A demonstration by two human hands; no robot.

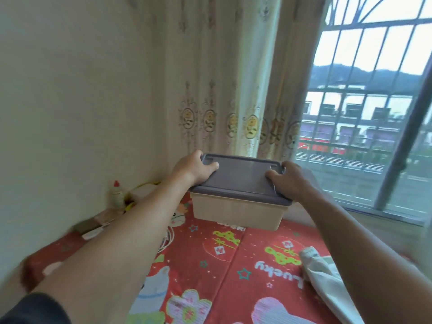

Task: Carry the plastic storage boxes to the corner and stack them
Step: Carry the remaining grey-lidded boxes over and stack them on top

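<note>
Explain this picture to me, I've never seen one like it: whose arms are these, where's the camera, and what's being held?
There is no machine here. The one picture comes from a wide-angle camera worn on a person's head, looking forward and down, so the two bare arms reaching out belong to the wearer. The left hand and the right hand each grip one end of a plastic storage box with a beige body and a grey lid; the thumbs lie on top of the lid, and the other fingers curl around its edges. The box is held up above a red patterned mat. Beyond it is the room's corner, with a curtain and a barred window. A small bottle stands by the wall, and a pale cloth lies on the right.
</note>
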